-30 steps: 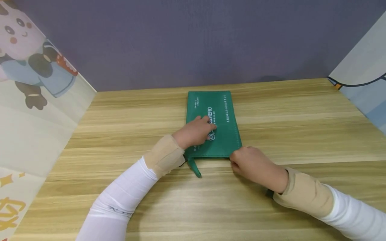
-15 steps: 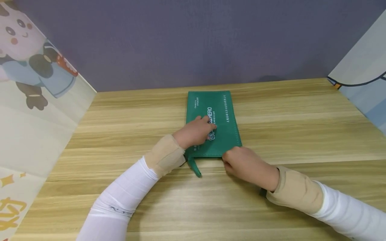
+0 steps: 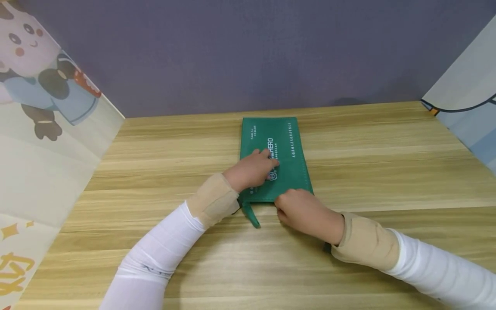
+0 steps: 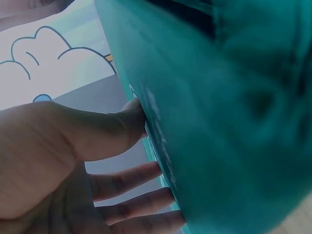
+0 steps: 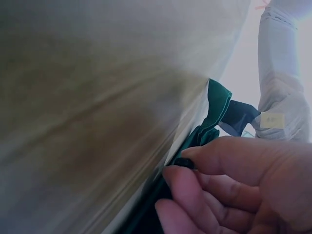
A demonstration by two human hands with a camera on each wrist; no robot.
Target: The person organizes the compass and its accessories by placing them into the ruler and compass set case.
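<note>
A flat green zip pouch (image 3: 288, 170) with white print lies on the table, a short loop strap (image 3: 251, 216) at its near left corner. My left hand (image 3: 252, 170) rests on the pouch's upper face, thumb and fingers extended; in the left wrist view its fingertips (image 4: 163, 195) touch the green fabric. At the pouch's near edge, my right hand (image 3: 304, 213) has curled fingers. The right wrist view shows thumb and forefinger pinching a small dark zipper pull (image 5: 185, 162). From above, that pull is hidden under the hand.
The wood-grain table (image 3: 155, 146) extends around the pouch. A purple-grey panel (image 3: 263, 56) stands behind it. Cartoon-printed panels flank it at left (image 3: 31, 172) and right (image 3: 465, 73).
My right hand has slid left along the pouch's near edge, from its right corner towards the middle. The left hand and the pouch stay almost where they were.
</note>
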